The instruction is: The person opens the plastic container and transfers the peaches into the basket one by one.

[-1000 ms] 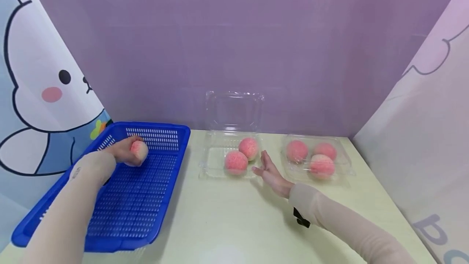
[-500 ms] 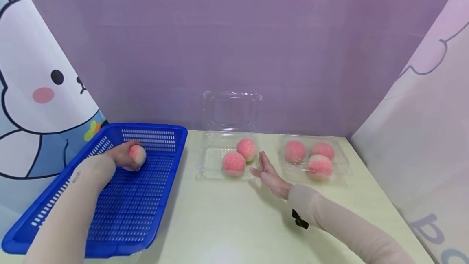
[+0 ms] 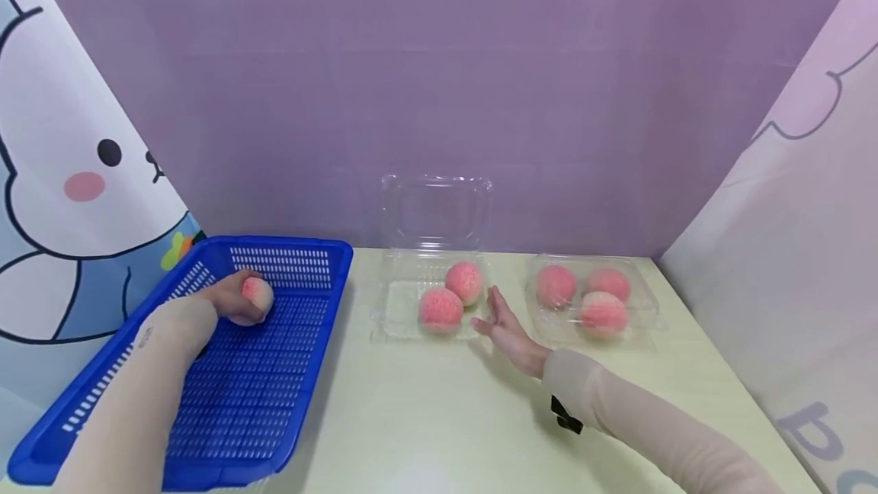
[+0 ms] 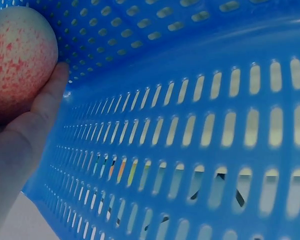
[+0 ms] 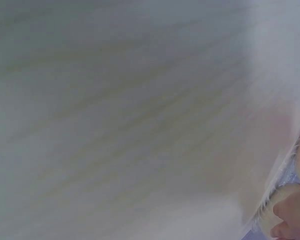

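At the far end of the blue basket, my left hand [image 3: 231,297] grips a round pink-and-white peach [image 3: 258,297]. The left wrist view shows the speckled peach [image 4: 20,62] close up, with a finger along its lower side near the perforated wall. My right hand [image 3: 511,335] is held with fingers extended beside an open clear plastic clamshell box [image 3: 401,311]. Two peaches sit in that box, one in front [image 3: 440,309] and one behind it [image 3: 464,283]. In the right wrist view, fingertips [image 5: 294,215] overlap a pale peach [image 5: 277,200] at the lower right corner.
The blue plastic basket [image 3: 312,372] takes up the table's left side. A second clear box [image 3: 641,296], its lid down, stands at the right with three peaches inside. Behind the table [image 3: 411,418] hangs a purple backdrop [image 3: 439,82], with printed cloth at both sides.
The view has shifted slightly. My left hand keeps its grip on the peach, which sits a little lower in the basket. The right hand stays beside the open box.
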{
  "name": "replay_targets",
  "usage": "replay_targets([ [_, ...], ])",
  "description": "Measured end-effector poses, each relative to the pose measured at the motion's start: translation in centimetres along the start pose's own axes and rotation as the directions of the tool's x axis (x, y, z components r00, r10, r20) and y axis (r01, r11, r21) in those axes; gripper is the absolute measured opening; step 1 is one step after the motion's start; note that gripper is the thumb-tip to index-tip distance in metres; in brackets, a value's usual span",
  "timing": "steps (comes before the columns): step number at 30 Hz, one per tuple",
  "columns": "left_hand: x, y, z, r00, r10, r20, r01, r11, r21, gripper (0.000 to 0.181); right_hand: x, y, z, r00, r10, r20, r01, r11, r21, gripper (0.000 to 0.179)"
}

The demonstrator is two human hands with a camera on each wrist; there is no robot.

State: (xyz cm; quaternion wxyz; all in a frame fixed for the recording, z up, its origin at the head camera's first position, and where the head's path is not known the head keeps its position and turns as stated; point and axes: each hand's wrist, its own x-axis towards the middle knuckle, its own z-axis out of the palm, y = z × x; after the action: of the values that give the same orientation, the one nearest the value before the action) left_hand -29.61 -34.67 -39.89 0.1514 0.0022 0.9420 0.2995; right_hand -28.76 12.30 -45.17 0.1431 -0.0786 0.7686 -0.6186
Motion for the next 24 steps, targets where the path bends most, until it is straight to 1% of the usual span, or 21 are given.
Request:
replay_targets([
  [1,0.0,-0.1,0.0,1.000,0.002,0.001,-0.002,1.000,-0.003,0.085,0.0,0.1,0.0,1.000,0.000,-0.001,0.000,1.000,-0.001,0.083],
  [3,0.2,-0.4,0.0,1.000,-0.018,0.015,0.018,1.000,-0.022,0.088,-0.1,0.1,0.1,1.000,-0.003,-0.002,0.003,1.000,0.001,0.083],
  [4,0.4,-0.7,0.1,1.000,-0.017,0.003,0.017,1.000,-0.015,0.089,-0.2,0.1,0.2,1.000,-0.009,0.000,0.009,1.000,0.001,0.082],
  [7,0.9,-1.1,0.0,1.000,-0.025,0.019,0.025,0.999,-0.022,0.093,-0.6,-0.5,0.2,1.000,-0.015,0.016,0.015,1.000,0.005,0.082],
  [10,0.9,-0.9,-0.1,0.998,-0.046,0.043,0.047,0.998,-0.031,0.097,-0.5,-0.5,0.2,1.000,-0.016,0.017,0.016,1.000,0.008,0.082],
  [11,0.7,-0.7,-0.2,0.996,-0.062,0.069,0.065,0.997,-0.045,0.099,-0.5,-0.5,0.2,1.000,-0.016,0.019,0.016,1.000,0.009,0.082],
  [13,0.6,-0.6,-0.2,0.993,-0.088,0.082,0.092,0.995,-0.049,0.100,-0.1,0.3,0.2,1.000,-0.019,0.017,0.019,1.000,0.005,0.083],
  [15,0.5,-0.5,-0.1,0.990,-0.105,0.090,0.109,0.993,-0.046,0.100,-0.2,0.5,0.2,1.000,-0.018,0.017,0.018,1.000,0.001,0.084],
  [20,0.4,-0.1,-0.1,0.995,-0.054,0.087,0.055,0.998,-0.008,0.099,-0.5,0.5,0.1,1.000,-0.006,0.004,0.006,1.000,-0.008,0.083],
  [22,0.4,0.1,-0.2,0.995,-0.043,0.086,0.044,0.999,0.001,0.098,-0.5,0.3,0.1,1.000,-0.017,0.002,0.017,1.000,-0.004,0.082],
  [24,0.4,0.3,-0.4,0.995,-0.049,0.082,0.049,0.999,0.005,0.098,-0.3,0.1,0.1,0.999,-0.037,0.001,0.037,0.999,0.004,0.082],
])
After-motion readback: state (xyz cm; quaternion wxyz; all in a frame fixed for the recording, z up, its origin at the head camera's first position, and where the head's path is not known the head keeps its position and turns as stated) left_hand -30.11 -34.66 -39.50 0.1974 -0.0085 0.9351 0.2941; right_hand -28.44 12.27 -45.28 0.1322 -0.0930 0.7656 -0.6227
